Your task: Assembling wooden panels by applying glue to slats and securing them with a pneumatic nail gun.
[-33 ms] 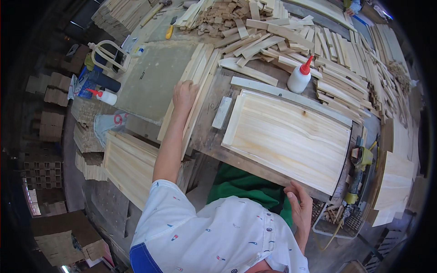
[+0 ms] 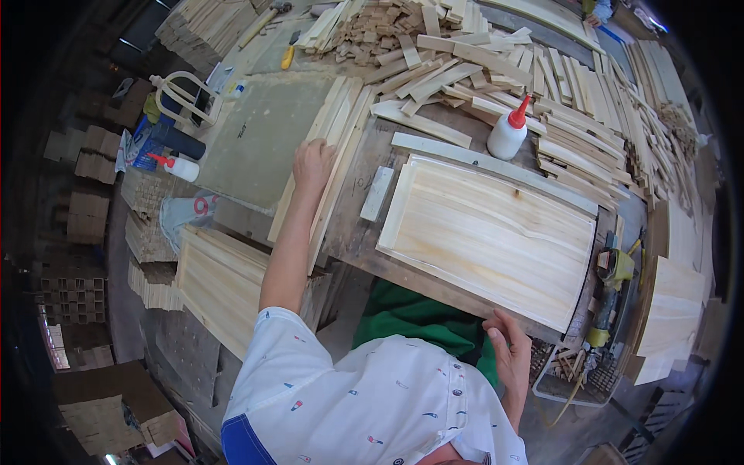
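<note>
My left hand (image 2: 313,164) is on the left side of the bench, its fingers curled over a long wooden strip (image 2: 328,112) in a row of pale strips. Low by the bench's front edge is my right hand (image 2: 511,355), empty, with thumb and fingers apart. Between the hands lies a framed wooden panel (image 2: 496,240), flat on the bench. A pale straight bar (image 2: 457,157) runs along the panel's far edge, and a small block (image 2: 377,194) sits left of it. Just behind the bar stands a white squeeze bottle (image 2: 508,138) with a red nozzle.
Loose wood pieces (image 2: 465,66) pile up across the back. A second red-nozzled bottle (image 2: 183,168) lies at the left, near a yellow-handled tool (image 2: 288,56). More framed panels (image 2: 221,283) are stacked at lower left. A power tool (image 2: 616,267) and a crate (image 2: 577,380) are at the right.
</note>
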The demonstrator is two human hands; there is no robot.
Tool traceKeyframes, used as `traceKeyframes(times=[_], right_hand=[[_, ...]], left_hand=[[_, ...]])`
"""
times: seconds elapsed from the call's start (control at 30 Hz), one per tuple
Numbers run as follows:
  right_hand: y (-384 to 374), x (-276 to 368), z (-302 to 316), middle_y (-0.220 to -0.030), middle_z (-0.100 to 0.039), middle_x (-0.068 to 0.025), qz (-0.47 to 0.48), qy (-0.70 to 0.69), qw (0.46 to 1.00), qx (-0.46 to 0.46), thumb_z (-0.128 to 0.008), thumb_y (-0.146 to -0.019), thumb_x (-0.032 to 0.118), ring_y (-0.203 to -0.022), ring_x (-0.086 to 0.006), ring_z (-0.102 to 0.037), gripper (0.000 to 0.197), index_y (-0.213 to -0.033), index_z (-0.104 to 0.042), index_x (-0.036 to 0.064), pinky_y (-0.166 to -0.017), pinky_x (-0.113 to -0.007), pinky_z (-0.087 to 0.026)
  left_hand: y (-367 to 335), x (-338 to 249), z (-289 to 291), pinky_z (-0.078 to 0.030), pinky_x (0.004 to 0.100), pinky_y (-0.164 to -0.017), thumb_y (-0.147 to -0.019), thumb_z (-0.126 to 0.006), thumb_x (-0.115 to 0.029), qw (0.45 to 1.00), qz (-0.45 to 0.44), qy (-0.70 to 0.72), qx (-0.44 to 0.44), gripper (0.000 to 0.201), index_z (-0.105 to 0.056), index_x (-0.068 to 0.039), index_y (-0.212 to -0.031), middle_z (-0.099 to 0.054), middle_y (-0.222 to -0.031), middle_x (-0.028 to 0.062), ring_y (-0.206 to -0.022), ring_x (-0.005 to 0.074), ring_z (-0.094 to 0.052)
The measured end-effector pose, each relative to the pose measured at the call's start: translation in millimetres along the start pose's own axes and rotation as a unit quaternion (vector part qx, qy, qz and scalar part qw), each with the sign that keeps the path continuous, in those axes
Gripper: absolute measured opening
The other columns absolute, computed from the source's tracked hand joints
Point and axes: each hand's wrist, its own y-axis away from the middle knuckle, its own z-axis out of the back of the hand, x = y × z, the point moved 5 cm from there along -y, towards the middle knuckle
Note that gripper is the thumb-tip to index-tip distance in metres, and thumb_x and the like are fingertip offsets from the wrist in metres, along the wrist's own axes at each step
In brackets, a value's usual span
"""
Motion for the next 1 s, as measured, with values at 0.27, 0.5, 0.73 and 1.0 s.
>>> traceKeyframes(times=[0.27,0.5,0.73,1.0], right_hand=[[5,4,-6,-0.096,-0.070,-0.0121,0.050,-0.001,0.998,0.027,-0.062,-0.091,0.013,-0.088,-0.0171,-0.066,0.036,-0.123,-0.058,-0.0026,-0.081,-0.029,-0.051],[1,16,10,-0.094,-0.070,-0.0105,0.044,-0.122,0.992,0.005,-0.060,-0.092,0.009,-0.088,-0.0155,-0.065,0.032,-0.121,-0.058,-0.0042,-0.081,-0.029,-0.050],[-55,55,58,-0.096,-0.068,-0.0147,0.102,-0.239,0.963,-0.067,-0.054,-0.097,0.017,-0.086,-0.0182,-0.065,0.035,-0.124,-0.055,-0.0053,-0.075,-0.030,-0.054],[-83,36,81,-0.100,-0.065,-0.0125,0.083,-0.342,0.930,-0.106,-0.056,-0.097,0.016,-0.085,-0.0204,-0.068,0.034,-0.123,-0.056,-0.0055,-0.073,-0.029,-0.057]], left_hand=[[-1,-12,13,-0.047,0.0482,-0.088,-0.077,-0.065,-0.020,0.998,0.007,-0.068,-0.008,0.034,-0.063,-0.001,-0.105,-0.060,-0.103,0.0238,-0.101,0.0407,-0.058],[23,-49,57,-0.051,0.0364,-0.080,-0.079,-0.065,-0.004,0.977,-0.038,0.208,0.020,0.029,-0.057,0.001,-0.107,-0.063,-0.096,0.0138,-0.089,0.0272,-0.063],[79,-143,63,-0.051,0.0249,-0.073,-0.088,-0.064,-0.003,0.835,-0.025,0.432,0.340,0.019,-0.058,0.001,-0.106,-0.066,-0.090,0.0072,-0.080,0.0111,-0.063],[117,-215,24,-0.048,0.0230,-0.071,-0.085,-0.066,-0.003,0.768,-0.091,0.376,0.510,0.022,-0.061,0.000,-0.106,-0.064,-0.085,0.0027,-0.078,0.0073,-0.060]])
